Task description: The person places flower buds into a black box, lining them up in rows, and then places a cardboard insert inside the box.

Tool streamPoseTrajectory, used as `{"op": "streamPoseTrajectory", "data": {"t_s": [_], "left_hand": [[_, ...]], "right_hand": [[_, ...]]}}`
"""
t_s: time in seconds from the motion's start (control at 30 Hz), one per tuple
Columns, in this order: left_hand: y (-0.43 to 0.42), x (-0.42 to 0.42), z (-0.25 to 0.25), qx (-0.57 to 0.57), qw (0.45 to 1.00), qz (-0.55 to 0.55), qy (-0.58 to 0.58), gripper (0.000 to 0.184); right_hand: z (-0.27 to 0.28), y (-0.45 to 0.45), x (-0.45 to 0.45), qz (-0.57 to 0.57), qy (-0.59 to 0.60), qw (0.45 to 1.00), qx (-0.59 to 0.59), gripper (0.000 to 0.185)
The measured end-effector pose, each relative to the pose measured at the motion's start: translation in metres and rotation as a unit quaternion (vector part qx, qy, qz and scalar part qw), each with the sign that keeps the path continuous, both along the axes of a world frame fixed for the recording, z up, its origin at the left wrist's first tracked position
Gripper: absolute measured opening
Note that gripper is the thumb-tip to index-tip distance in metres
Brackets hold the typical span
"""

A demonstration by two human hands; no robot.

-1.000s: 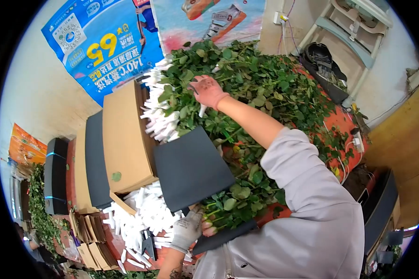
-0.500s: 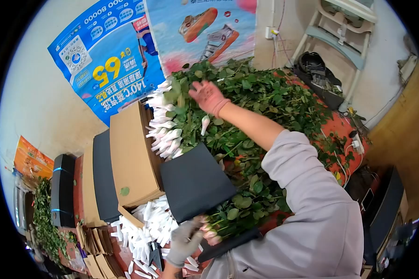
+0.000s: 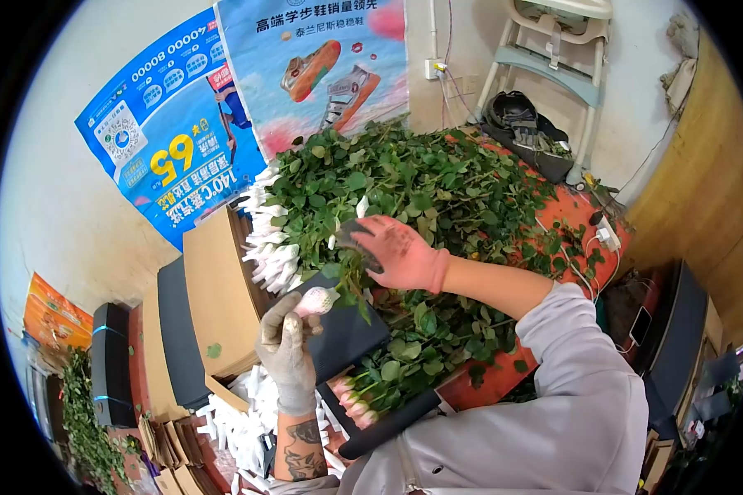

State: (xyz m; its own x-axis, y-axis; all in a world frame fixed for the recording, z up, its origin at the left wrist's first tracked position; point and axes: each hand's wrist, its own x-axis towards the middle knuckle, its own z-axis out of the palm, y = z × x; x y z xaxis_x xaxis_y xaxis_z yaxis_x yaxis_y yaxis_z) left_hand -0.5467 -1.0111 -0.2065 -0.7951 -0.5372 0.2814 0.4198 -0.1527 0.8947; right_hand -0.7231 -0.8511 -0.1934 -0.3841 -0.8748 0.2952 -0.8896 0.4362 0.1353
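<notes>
My left hand, in a grey-white glove, pinches a rose by its pale bud, which is covered by a white mesh sleeve. Leaves from its stem hang just right of the bud. Beside them, my right hand in a pink glove has its fingers apart, the fingertips smeared by motion; nothing shows between them. Below the hands lies a black sheet. Pink roses lie in a row near my body, next to a black rolled edge.
A large heap of leafy rose stems covers the red table, white-sleeved heads to the left. Cardboard sheets stand at the left, above loose white sleeves. A power strip lies at the right edge.
My left hand has risen from beside the pink roses and now holds a sleeved rose. My right hand has come back from the far heap toward it. The view has shifted.
</notes>
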Motion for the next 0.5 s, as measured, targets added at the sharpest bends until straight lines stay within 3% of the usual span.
{"op": "streamPoseTrajectory", "data": {"t_s": [0.07,0.1,0.13,0.2,0.23,0.3,0.33,0.37,0.43,0.47,0.5], "left_hand": [[-0.001,-0.004,-0.011,0.013,1.000,0.008,0.007,0.029],[-0.001,-0.005,-0.016,0.014,0.999,0.016,0.037,0.029],[-0.001,-0.005,-0.018,0.013,0.997,0.024,0.065,0.030],[0.003,-0.002,-0.013,0.005,0.996,0.024,0.089,0.030],[0.004,0.000,-0.011,0.000,0.993,0.029,0.116,0.030],[0.000,0.004,-0.010,0.003,0.994,0.020,0.105,0.032],[-0.002,0.007,-0.008,0.004,0.996,0.010,0.091,0.034],[0.000,0.011,-0.002,0.004,0.996,0.014,0.093,0.034],[0.006,0.020,0.012,0.012,0.994,0.051,0.098,0.038],[-0.005,0.029,0.007,-0.018,0.995,0.049,0.082,0.040],[-0.018,0.037,-0.002,-0.001,0.997,0.032,0.065,0.039]], "right_hand": [[0.017,0.007,0.014,0.035,-0.055,0.985,-0.157,0.063],[0.006,0.003,0.025,0.048,0.001,0.987,-0.151,0.069],[-0.002,-0.004,0.034,0.093,-0.057,0.985,-0.136,0.066],[-0.026,-0.016,0.042,0.080,-0.012,0.994,-0.077,0.056],[-0.030,-0.020,0.040,0.081,-0.012,0.994,-0.077,0.056],[-0.033,-0.027,0.038,0.110,0.014,0.983,-0.149,0.033],[-0.027,-0.028,0.033,0.114,0.015,0.982,-0.149,0.033],[-0.016,-0.027,0.018,0.100,0.086,0.989,-0.071,0.025],[0.021,-0.018,-0.041,0.176,-0.164,0.957,-0.161,0.016],[0.059,-0.005,-0.060,0.104,0.077,0.983,-0.129,0.017],[0.096,0.008,-0.079,0.004,0.309,0.945,-0.104,0.019]]}}
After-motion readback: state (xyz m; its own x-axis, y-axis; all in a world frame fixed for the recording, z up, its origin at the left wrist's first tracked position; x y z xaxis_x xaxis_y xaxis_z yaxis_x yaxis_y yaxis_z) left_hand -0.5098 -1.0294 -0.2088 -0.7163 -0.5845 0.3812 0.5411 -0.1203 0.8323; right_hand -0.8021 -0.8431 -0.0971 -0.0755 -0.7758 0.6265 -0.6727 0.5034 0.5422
